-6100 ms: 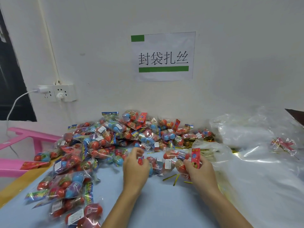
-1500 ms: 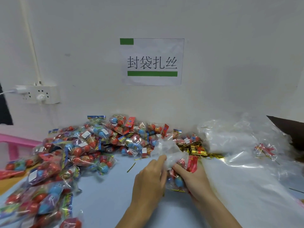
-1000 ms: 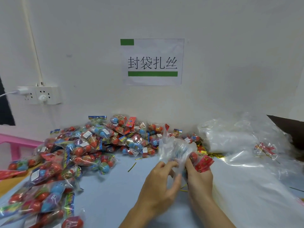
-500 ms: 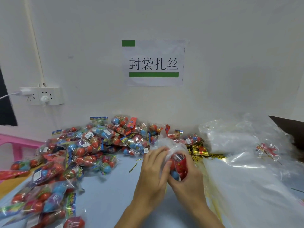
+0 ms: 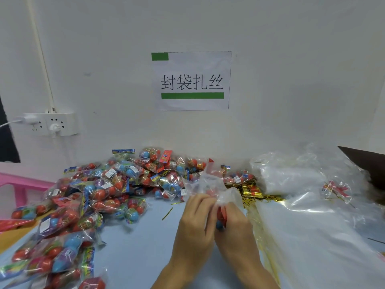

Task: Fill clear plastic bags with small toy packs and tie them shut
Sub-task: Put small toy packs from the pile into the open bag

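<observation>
Head view: left hand (image 5: 194, 223) and right hand (image 5: 233, 228) apparently clamp fingers round the filled clear bag (image 5: 208, 188).

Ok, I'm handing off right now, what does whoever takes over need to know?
Left hand and right hand both grip one crinkled clear plastic bag holding a red and blue toy pack, its open neck sticking up, not yet tied.
Loose toy packs heap lies left on the pale blue table; gold twist ties and a stack of empty clear bags lie right.
Left to do: gather the neck, tie it, then go on to the next bag.
</observation>
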Tool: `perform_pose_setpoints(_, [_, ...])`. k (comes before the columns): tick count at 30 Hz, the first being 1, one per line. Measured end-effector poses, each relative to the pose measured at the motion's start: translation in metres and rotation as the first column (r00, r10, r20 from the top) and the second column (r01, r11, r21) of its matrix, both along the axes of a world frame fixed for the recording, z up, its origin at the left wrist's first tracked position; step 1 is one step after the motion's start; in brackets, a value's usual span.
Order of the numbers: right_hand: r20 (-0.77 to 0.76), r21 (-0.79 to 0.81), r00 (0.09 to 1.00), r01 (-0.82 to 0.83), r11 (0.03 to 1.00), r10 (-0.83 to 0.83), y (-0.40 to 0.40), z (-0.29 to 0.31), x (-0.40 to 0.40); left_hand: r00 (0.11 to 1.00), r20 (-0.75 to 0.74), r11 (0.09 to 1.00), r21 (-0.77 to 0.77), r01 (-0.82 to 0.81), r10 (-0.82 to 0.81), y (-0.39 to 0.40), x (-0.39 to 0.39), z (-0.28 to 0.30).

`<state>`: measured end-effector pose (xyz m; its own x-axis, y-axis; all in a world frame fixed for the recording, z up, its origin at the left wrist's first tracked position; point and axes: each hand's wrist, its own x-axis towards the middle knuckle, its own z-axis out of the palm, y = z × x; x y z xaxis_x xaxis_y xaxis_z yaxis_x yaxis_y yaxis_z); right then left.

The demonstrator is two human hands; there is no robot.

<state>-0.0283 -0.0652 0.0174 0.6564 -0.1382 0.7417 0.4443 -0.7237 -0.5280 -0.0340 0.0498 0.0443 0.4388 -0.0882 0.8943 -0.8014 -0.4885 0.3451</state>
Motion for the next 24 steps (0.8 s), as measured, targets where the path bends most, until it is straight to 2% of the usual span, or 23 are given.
perform_pose_setpoints(3, [0.050, 0.067, 0.997, 0.062, 0.996, -0.066, 0.000, 0.004, -0.001, 0.997, -0.002, 0.997, -0.010, 0.077, -0.077, -0.002, -0.003, 0.001])
perform_pose_setpoints(5, [0.032, 0.209, 0.998, 0.043, 0.977, -0.050, -0.002, 0.006, -0.001, 0.990, -0.048, 0.988, -0.091, 0.127, -0.132, -0.001, -0.005, 0.002])
perform_pose_setpoints(7, [-0.009, 0.391, 1.000, 0.004, 0.920, -0.001, -0.005, 0.007, 0.000, 0.990, -0.124, 0.977, -0.209, 0.044, -0.071, 0.000, -0.006, 0.002])
perform_pose_setpoints(9, [-0.063, 0.549, 0.997, 0.003, 0.836, 0.038, -0.009, 0.008, 0.002, 0.953, -0.304, 0.939, -0.329, -0.097, -0.008, 0.001, -0.002, 0.001])
perform_pose_setpoints(10, [-0.089, 0.611, 0.994, 0.009, 0.791, 0.057, -0.010, 0.009, 0.003, 0.899, -0.434, 0.924, -0.365, -0.116, -0.058, 0.002, 0.000, 0.001])
perform_pose_setpoints(12, [-0.111, 0.688, 0.990, 0.011, 0.726, 0.091, -0.012, 0.009, 0.005, 0.702, -0.653, 0.906, -0.422, -0.028, -0.283, 0.001, 0.006, -0.001])
perform_pose_setpoints(13, [-0.114, 0.704, 0.989, 0.009, 0.710, 0.099, -0.012, 0.009, 0.006, 0.628, -0.701, 0.910, -0.413, 0.028, -0.337, 0.001, 0.007, -0.003])
perform_pose_setpoints(14, [-0.113, 0.715, 0.988, 0.007, 0.700, 0.105, -0.011, 0.010, 0.006, 0.610, -0.715, 0.922, -0.381, 0.069, -0.341, -0.001, 0.006, -0.005])
perform_pose_setpoints(17, [-0.094, 0.748, 0.989, -0.009, 0.664, 0.118, -0.012, 0.012, 0.006, 0.720, -0.653, 0.960, -0.269, 0.072, -0.236, -0.005, 0.004, -0.008])
perform_pose_setpoints(20, [-0.085, 0.784, 0.990, -0.001, 0.620, 0.108, -0.013, 0.013, 0.007, 0.839, -0.528, 0.988, -0.136, 0.068, -0.130, -0.006, 0.004, -0.009])
perform_pose_setpoints(22, [-0.082, 0.826, 0.992, 0.017, 0.563, 0.091, -0.015, 0.014, 0.009, 0.856, -0.490, 0.986, -0.060, 0.155, -0.164, -0.008, 0.000, -0.008])
perform_pose_setpoints(24, [-0.084, 0.858, 0.995, 0.040, 0.513, 0.062, -0.018, 0.014, 0.011, 0.824, -0.508, 0.958, -0.009, 0.287, -0.252, -0.011, -0.005, -0.007])
